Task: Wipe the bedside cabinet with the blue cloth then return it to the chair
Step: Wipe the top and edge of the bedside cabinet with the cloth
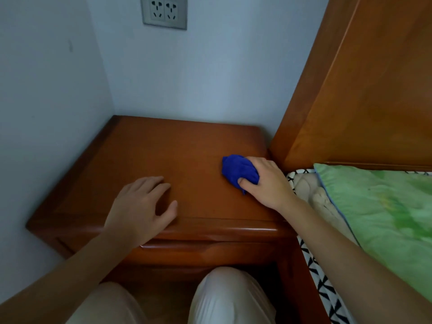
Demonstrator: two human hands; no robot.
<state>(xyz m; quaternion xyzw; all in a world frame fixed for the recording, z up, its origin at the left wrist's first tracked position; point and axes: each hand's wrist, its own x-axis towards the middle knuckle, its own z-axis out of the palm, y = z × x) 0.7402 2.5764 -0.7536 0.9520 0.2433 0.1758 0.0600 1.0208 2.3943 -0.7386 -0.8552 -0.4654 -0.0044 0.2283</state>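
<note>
Head view
Cloth: my blue cloth [238, 170] is a deep, saturated blue, soft and bunched into a crumpled wad with folds across its top; one small corner pokes out below my thumb.
Where the cloth is: on the top of the bedside cabinet [163, 160], at its right side, partly under my right hand [266, 183] and sticking out past my fingers toward the wall.
Right grip: my fingers curl over the wad and my thumb presses into its near side, so the cloth is pinched between thumb and fingers and held down on the wood.
Left grip: my left hand [142, 206] lies flat on the cabinet top, fingers loosely spread, thumb out to the side, holding nothing; it is well to the left of the cloth, near the front edge.
Cabinet: reddish-brown glossy wood with a rounded front lip, tucked into the wall corner.
Right of my grip: the wooden headboard [362, 90], just beside the cloth hand, and a green quilt [378, 206] over a black-and-white patterned sheet [325, 288].
Above my grip: a wall socket plate [164, 11].
Below my grip: my knees [224, 298] in pale trousers.
Count: one cloth, one cabinet, two hands, one socket plate with two outlets, one quilt, two knees.
</note>
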